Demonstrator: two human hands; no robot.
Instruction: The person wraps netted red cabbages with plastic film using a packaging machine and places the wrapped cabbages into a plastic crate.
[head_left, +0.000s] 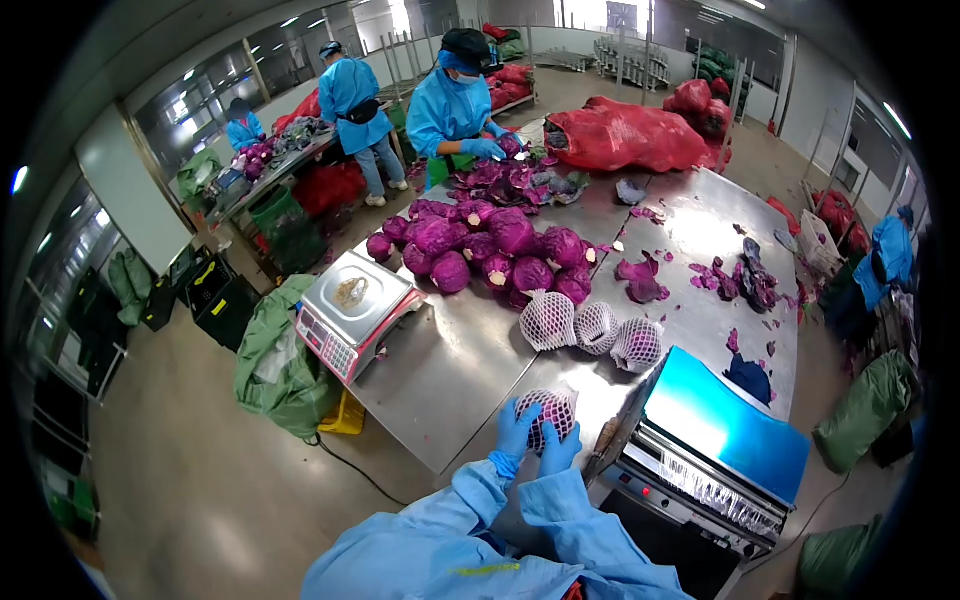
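- steel work table (455,385) is filling the middle of a bright workroom; leaf scraps (640,280) are lying across its far and right parts.
- on its far side a co-worker (455,110) in a blue gown is handling a purple cabbage; a big red sack (630,138) is lying just beside.
- bare cabbages (478,245) are sitting heaped mid-table; a scale (362,300) is standing to their near left, with a small item on its pan, too unclear to name.
- the person's left hand (515,432) and right hand (560,452), both in blue gloves, are closing around one netted cabbage (540,408) from opposite sides, near the table's close edge. whether it is resting on the steel or being lifted, one cannot tell.
- white foam net (562,403) is covering most of what is showing of it; the underside is staying hidden by the hands.
- three more netted cabbages (597,328) are standing in a close row just beyond; a machine (728,415) with a blue top is standing to the right of the hands.
- judgement: the step in hand is seemingly settling the net around this head.
- judgement: the next move is calling for an even two-handed hold, fingers supporting from below, so that the net is not slipping and the round head is not rolling.
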